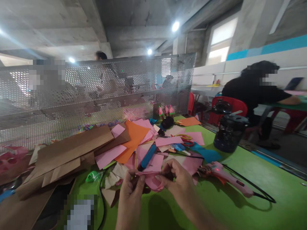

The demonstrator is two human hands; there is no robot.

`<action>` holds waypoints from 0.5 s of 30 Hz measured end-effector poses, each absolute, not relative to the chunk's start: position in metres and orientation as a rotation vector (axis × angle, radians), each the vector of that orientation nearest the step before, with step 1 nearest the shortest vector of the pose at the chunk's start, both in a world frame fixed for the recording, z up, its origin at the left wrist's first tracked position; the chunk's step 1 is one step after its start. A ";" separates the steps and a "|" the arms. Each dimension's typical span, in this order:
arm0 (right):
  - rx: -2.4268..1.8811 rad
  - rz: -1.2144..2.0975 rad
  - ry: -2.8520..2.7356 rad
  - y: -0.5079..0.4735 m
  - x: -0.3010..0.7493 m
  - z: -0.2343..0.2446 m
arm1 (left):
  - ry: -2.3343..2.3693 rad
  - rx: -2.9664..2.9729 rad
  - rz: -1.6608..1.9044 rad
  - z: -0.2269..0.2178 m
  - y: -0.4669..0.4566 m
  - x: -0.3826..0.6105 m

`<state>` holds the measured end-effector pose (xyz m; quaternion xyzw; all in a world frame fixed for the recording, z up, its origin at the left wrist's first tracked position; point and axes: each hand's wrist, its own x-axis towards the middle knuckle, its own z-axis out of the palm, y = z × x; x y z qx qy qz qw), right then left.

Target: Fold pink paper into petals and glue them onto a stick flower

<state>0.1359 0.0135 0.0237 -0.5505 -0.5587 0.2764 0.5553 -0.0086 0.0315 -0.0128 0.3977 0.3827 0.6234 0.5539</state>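
Note:
Between my two hands is a folded piece of pink paper, held just above the green table. My left hand pinches its left edge between thumb and fingers. On the other side, the thumb and fingers of my right hand close on its right part. Beyond the fingertips lies a blue-handled tool on loose pink sheets. A pink glue gun with a lit red light rests to the right of my right hand, its tip toward the papers.
Brown cardboard pieces cover the left side. An orange sheet, scissors and paper scraps lie at the centre back. A dark lidded jar stands at the right edge. Behind rises a perforated metal screen; a person sits at right.

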 end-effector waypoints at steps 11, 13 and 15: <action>-1.259 0.882 -1.251 0.016 0.139 0.023 | 0.889 0.946 1.465 -0.010 0.031 -0.009; -1.239 0.932 -1.240 0.017 0.139 0.024 | 0.878 0.938 1.456 -0.009 0.031 -0.009; -1.214 0.973 -1.235 0.017 0.139 0.024 | 0.880 0.943 1.453 -0.008 0.032 -0.009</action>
